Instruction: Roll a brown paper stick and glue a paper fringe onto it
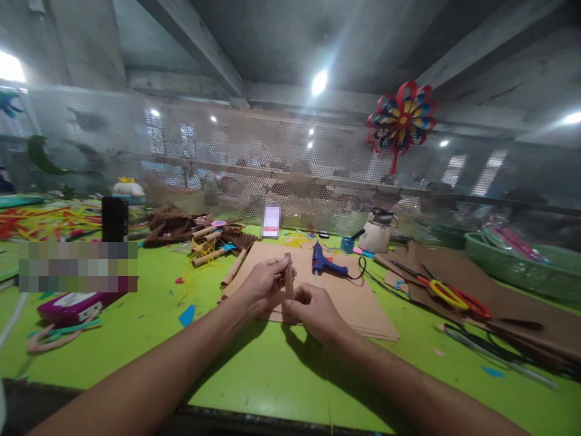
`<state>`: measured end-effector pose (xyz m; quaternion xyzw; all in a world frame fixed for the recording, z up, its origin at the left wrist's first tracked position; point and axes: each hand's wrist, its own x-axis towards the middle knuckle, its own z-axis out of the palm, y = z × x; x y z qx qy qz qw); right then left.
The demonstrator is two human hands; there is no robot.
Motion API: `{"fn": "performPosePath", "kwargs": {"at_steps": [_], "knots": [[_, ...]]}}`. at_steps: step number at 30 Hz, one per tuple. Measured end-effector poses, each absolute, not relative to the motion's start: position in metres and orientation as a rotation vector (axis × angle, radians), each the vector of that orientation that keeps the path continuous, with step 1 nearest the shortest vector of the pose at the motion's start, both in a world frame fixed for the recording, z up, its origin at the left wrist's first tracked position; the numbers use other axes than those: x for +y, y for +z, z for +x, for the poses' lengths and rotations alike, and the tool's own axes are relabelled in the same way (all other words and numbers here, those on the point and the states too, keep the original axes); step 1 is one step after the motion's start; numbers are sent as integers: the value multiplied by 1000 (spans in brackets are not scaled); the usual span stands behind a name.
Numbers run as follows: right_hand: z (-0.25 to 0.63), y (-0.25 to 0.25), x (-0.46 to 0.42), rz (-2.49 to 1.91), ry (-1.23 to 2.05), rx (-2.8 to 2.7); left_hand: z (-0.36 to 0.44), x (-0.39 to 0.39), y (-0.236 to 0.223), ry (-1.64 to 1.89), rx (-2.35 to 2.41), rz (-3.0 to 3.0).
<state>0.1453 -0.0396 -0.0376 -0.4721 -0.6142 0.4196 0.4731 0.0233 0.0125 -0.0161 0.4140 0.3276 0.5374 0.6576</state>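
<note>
In the middle of a bright green table, just above a stack of brown paper point(363, 306), your two hands hold one narrow brown strip point(289, 280), which stands nearly upright. Your left hand point(265, 280) grips its upper part between thumb and fingers; your right hand point(320, 312) pinches its lower end between thumb and forefinger. The stack has several sheets, too closely layered to count.

One blue glue gun point(330, 265) lies on the sheets, to the right of the strip, its black cord running off rightward. Beyond the stack stands one phone with a lit screen point(271, 221); a second, black phone point(114, 219) stands upright at far left, behind one purple box point(84, 306).

Left of the stack you have three brown paper tubes point(233, 269) that can be made out, tangled about with yellow strands. One white jar point(376, 235) with a dark top stands behind the glue gun. To the right, on one large spread of brown paper, lie scissors with yellow and red handles point(449, 295); whether one pair or two, you cannot tell. Behind them sits one green basket point(517, 272). One many-petalled flower ornament point(403, 120) hangs above.
</note>
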Motion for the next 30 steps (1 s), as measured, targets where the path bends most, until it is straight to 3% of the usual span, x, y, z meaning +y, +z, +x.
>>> {"fn": "performPosePath", "kwargs": {"at_steps": [8, 24, 30], "knots": [[146, -23, -45, -1033, 1171, -1408, 30, 6, -18, 1200, 676, 935], [149, -37, -33, -1162, 722, -1575, 39, -7, -13, 1195, 752, 1038], [148, -39, -30, -1190, 778, -1607, 38, -4, -19, 1188, 756, 986]]}}
